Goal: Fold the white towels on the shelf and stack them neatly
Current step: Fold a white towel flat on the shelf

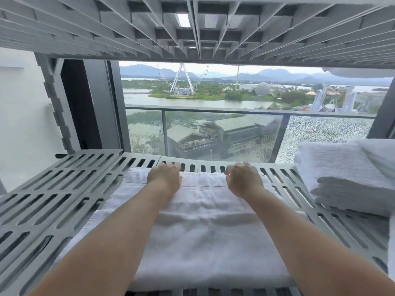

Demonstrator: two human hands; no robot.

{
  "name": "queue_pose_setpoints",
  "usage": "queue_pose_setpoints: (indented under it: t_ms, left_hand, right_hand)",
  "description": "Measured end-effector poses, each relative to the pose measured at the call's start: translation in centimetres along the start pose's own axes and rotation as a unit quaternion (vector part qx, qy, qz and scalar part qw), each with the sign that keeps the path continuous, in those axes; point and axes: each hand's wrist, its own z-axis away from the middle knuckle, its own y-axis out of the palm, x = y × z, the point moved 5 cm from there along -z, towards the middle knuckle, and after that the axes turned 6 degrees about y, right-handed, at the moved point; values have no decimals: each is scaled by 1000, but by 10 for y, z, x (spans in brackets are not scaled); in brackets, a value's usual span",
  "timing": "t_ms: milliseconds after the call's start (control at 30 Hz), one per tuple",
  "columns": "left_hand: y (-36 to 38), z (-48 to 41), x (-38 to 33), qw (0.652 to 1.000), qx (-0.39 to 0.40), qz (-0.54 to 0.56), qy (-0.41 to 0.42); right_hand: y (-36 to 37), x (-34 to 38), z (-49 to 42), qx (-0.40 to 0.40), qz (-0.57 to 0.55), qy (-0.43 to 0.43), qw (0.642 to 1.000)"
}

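Observation:
A white towel (203, 231) lies spread on the grey slatted shelf (53, 199), running from the front edge to near the back. My left hand (164, 178) and my right hand (243, 180) rest at the towel's far edge, fingers curled down over that edge, about a hand's width apart. Both seem to grip the far hem, though the fingertips are hidden. At the right stands a stack of folded white towels (342, 167).
Another slatted shelf (192, 28) sits close overhead. A grey upright post (57, 103) stands at the back left. Behind the shelf is a window with a balcony railing (235, 112). A white towel corner (392, 242) shows at the right edge.

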Motion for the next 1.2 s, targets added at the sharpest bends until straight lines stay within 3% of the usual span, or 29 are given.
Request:
queue_pose_setpoints:
  t_ms: [133,200,400,533,767,1000,1200]
  left_hand:
    - [15,-11,17,995,67,73,-14]
    - [18,-17,19,995,77,56,-8]
    - [10,-24,16,999,37,-37,-13]
    - [8,-22,24,1000,11,13,-20]
    - [-17,-3,30,991,-129,22,-10]
    - [-58,61,16,964,-259,11,62]
    - [-85,147,3,941,-312,7,129]
  right_hand:
    - [26,0,-28,94,19,1,995]
    - [38,-4,-36,117,1,6,993]
    - [51,-12,-49,87,-53,13,995]
    - [47,-19,-48,60,-103,8,993]
    - [3,-15,-29,-96,-91,-5,991]
    - [-59,-9,46,-250,-96,-11,963]
    - [-100,-5,129,-334,-59,-22,941]
